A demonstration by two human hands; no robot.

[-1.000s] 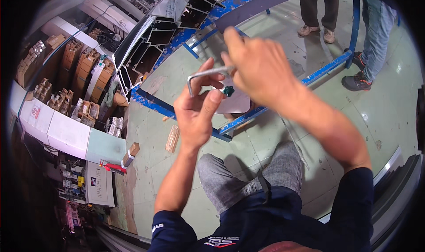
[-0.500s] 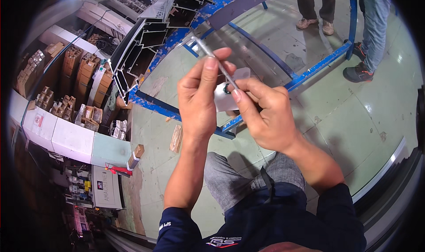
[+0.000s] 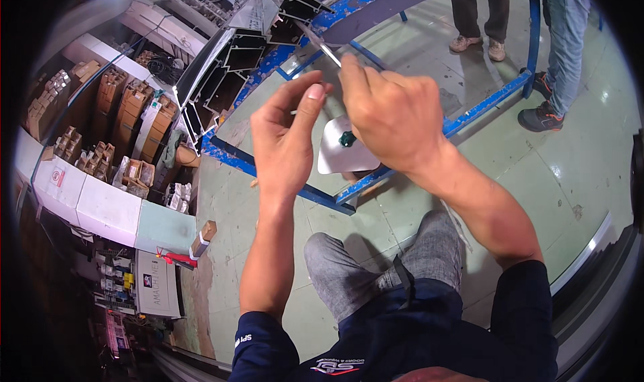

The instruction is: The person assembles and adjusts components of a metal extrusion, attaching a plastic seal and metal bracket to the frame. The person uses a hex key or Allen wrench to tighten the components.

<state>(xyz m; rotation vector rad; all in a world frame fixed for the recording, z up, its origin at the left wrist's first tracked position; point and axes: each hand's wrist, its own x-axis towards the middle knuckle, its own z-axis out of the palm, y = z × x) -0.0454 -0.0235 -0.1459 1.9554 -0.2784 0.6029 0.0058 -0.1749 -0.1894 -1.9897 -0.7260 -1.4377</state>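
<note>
My right hand grips a thin silver metal rod by its near end. The rod slants up and left toward the cut ends of the dark aluminium profiles. Close by on the left, my left hand is raised with its fingers curled and the thumb tip against them, off the rod. A small pale glint shows between its fingers, too little to name. Below both hands is a pale rounded plate with a dark green piece on it; my right hand overlaps its edge.
A chipped blue metal frame crosses in front of me. Two people's legs stand beyond it at the right. On the left are shelves of cartons, a wood block and a red fire extinguisher.
My left hand has come off the rod and moved slightly left. My right hand has moved up with the rod, turning knuckles upward, and the plate is more exposed.
</note>
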